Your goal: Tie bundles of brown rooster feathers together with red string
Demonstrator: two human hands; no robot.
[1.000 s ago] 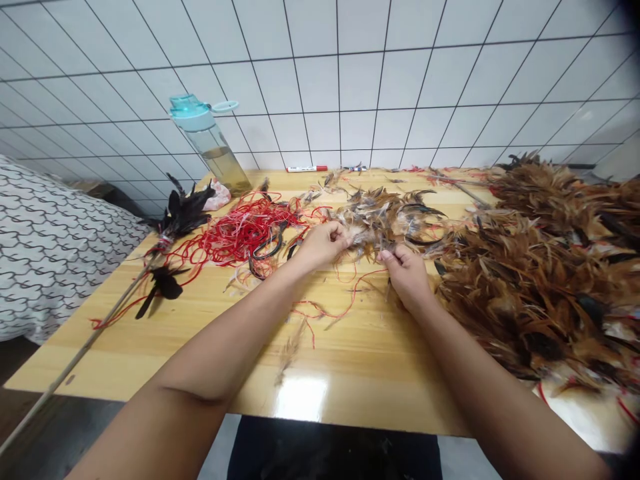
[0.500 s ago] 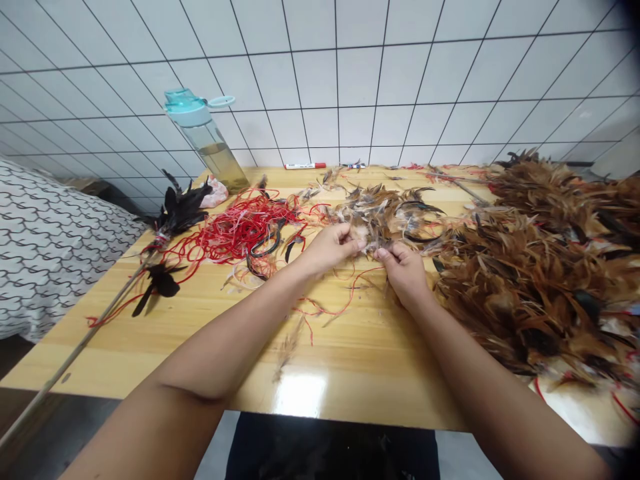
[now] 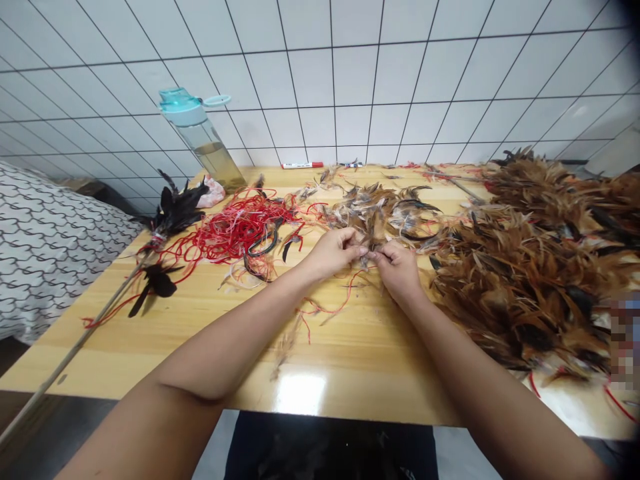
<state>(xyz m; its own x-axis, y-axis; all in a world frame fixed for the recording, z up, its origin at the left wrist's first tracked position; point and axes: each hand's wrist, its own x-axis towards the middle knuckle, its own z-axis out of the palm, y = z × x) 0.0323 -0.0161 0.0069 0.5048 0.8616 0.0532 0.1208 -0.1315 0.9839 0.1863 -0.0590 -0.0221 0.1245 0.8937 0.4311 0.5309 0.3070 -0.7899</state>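
Note:
Over the middle of the table, my left hand and my right hand meet, both closed in a pinch with fingertips nearly touching. Between them they hold a small tuft of brownish feathers, partly hidden by the fingers and a little blurred. Just behind lies a loose heap of brown and pale feathers. A thin red string lies on the table below my hands. Close to my right forearm spreads a large pile of brown feathers.
A tangle of red string lies at left, beside a stick with black feathers. Behind them stands a water bottle. A red-and-white marker rests along the tiled wall. The wooden table ends near my body.
My two hands have come closer together, the right one moving slightly left, and the feather tuft is now pinched between both. The whole view has shifted slightly.

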